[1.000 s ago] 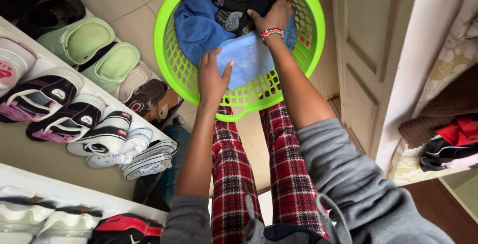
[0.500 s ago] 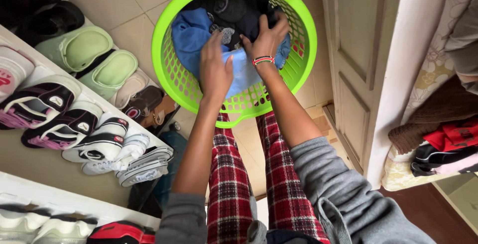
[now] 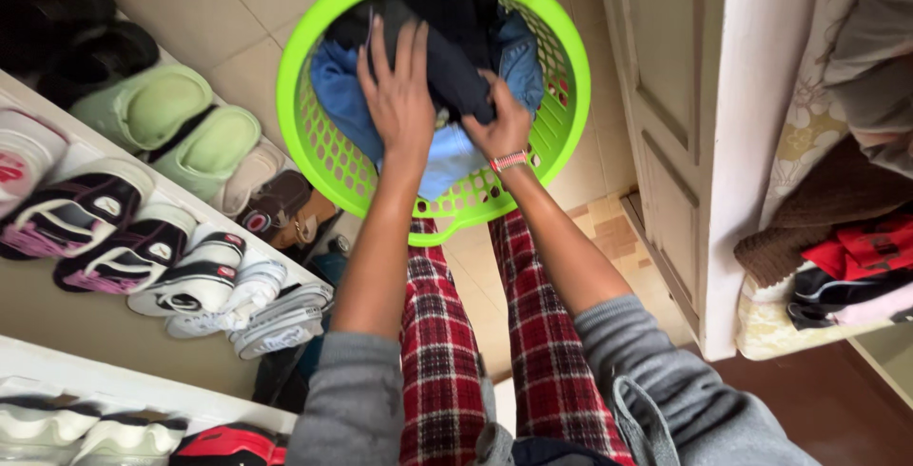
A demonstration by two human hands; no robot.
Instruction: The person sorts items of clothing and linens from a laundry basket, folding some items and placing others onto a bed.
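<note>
Below the head camera, a round lime-green laundry basket (image 3: 314,133) with perforated walls is seen standing on the pale tiled floor (image 3: 238,9), just ahead of legs in red plaid trousers (image 3: 437,352). Both hands are inside the basket. The left hand (image 3: 399,95) is laid flat, fingers spread, on top of the clothes, resting across a blue garment (image 3: 333,95) and the edge of a dark navy garment (image 3: 456,71). The right hand (image 3: 499,124), a beaded wristband (image 3: 509,160) at its wrist, is closed around a fold of the dark navy garment, which is gripped between thumb and fingers. A light blue garment (image 3: 447,162) is seen beneath both hands, against the near wall of the basket, and a denim-coloured piece (image 3: 521,57) is lodged at the far right side. Grey sleeves are pushed up on both forearms.

To the left, a white shoe rack (image 3: 86,314) is noted. On it are lined pale green clogs (image 3: 176,119), brown sandals (image 3: 281,204), black-and-white trainers with pink soles (image 3: 95,228), white trainers (image 3: 228,290) and, at the top corner, black shoes (image 3: 76,29). To the right, a cream panelled door (image 3: 666,95) is seen, and beyond it a floral-covered surface carrying a brown knitted item (image 3: 818,209) and a red and black garment (image 3: 856,266).
</note>
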